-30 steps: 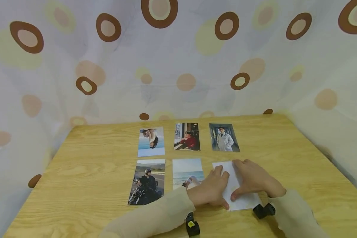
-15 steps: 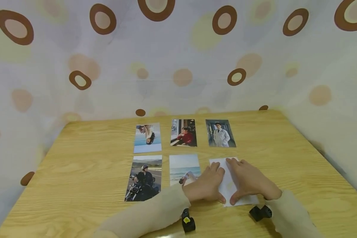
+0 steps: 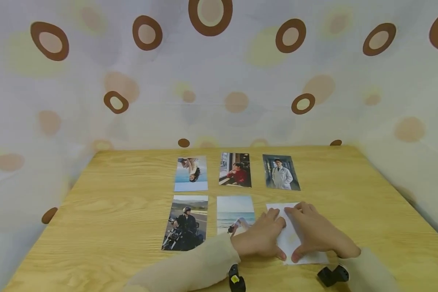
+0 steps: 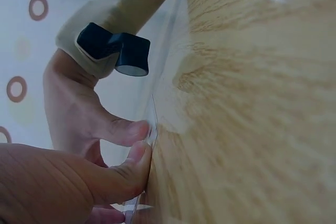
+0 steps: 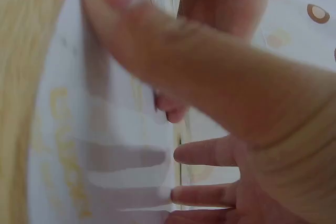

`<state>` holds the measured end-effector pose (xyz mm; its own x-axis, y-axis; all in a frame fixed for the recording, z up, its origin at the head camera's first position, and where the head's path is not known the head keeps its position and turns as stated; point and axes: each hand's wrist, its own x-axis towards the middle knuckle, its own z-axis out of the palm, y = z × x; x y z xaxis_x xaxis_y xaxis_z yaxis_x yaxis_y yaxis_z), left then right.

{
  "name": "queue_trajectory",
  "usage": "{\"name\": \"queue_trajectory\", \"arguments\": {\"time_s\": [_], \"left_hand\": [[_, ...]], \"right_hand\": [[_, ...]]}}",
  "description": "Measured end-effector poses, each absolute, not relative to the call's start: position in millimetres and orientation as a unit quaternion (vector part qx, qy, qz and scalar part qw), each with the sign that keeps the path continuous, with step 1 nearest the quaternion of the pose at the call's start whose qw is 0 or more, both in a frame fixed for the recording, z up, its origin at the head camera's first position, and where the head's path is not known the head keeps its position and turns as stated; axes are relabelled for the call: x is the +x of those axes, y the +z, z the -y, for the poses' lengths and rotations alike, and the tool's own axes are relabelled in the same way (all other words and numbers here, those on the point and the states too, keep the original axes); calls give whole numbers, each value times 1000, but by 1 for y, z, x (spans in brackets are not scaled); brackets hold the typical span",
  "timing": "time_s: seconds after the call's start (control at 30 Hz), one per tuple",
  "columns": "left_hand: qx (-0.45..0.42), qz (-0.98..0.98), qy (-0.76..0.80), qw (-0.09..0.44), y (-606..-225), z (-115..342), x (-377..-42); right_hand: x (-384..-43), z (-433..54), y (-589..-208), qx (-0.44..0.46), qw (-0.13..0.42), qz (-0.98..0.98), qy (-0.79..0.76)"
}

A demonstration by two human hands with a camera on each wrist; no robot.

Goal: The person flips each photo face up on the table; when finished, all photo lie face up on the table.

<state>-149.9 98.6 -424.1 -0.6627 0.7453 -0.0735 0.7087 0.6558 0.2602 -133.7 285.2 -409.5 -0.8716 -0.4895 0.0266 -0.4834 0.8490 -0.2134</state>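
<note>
A white-backed sheet (image 3: 289, 240), about the size of the photos, lies at the near right of the group; faint yellow lettering (image 5: 68, 153) shows on it in the right wrist view. My left hand (image 3: 261, 236) rests at its left edge, thumb and fingertips spread along that side. Over its right part stands my right hand (image 3: 320, 233), thumb near the front edge and fingers towards the back. Right-hand fingers (image 5: 207, 153) reach straight to the sheet. Both thumbs come close together in the left wrist view. Beside my left hand, a seaside photo (image 3: 235, 211) is partly covered.
A motorcycle-rider photo (image 3: 185, 225) lies at the near left. Behind are an upside-down beach photo (image 3: 191, 174), a red-sweater photo (image 3: 235, 170) and a white-coat photo (image 3: 282, 172). The wooden table (image 3: 106, 227) meets a spotted curtain (image 3: 211, 73) behind.
The head view shifts, so the whole scene sits slightly differently. Both hands stay on the white sheet, with the fingers moving only a little; the photos lie where they were.
</note>
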Motion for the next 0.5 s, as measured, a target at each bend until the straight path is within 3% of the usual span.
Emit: {"name": "queue_trajectory", "arguments": {"time_s": [0.27, 0.5], "left_hand": [[406, -904, 80, 106, -424, -107, -154], [395, -909, 65, 117, -423, -102, -154]], "right_hand": [[-149, -307, -420, -243, 5, -957, -160], [-169, -300, -417, -239, 40, -964, -106]]}}
